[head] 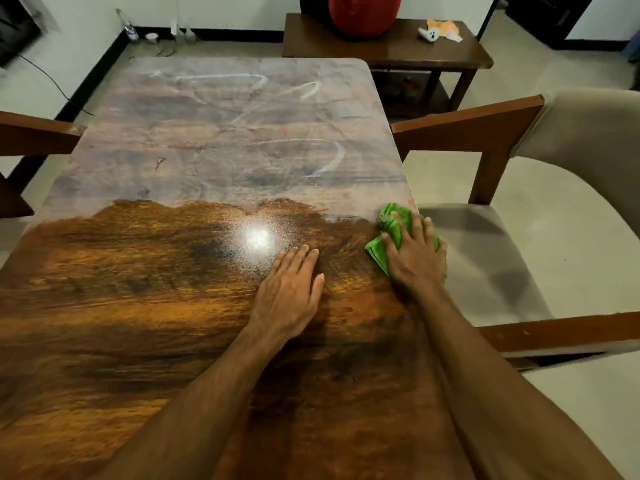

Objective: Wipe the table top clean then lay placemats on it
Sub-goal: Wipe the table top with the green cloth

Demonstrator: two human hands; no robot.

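Your right hand (pixel 414 252) lies palm down on a crumpled green cloth (pixel 389 225), fingers (pixel 403 226) spread across the top of it and pressing it to the worktop (pixel 173 306) rather than closing round it; green folds stick out ahead of your fingertips, to their left and under the outer edge of your palm. The cloth sits right at the worktop's right edge, just beside the seat of the padded chair (pixel 485 258) that stands past your little finger. Your left hand (pixel 289 292) rests flat on the bare wood, fingers straight and close together, holding nothing, a short way to the left of the cloth and apart from it. Just beyond your left fingertips a bright lamp glare (pixel 258 237) shines on the surface. From your fingers back toward you the wood is dark and glossy; ahead of them, past a ragged line, it is covered in a pale dusty film (pixel 225 140) with white curved streaks drawn through it. Far ahead of your right hand, off the worktop's far corner, stands a small dark side table (pixel 398 51) carrying a red rounded object (pixel 363 13) and a small orange and white toy (pixel 441 29). No placemats are visible anywhere.
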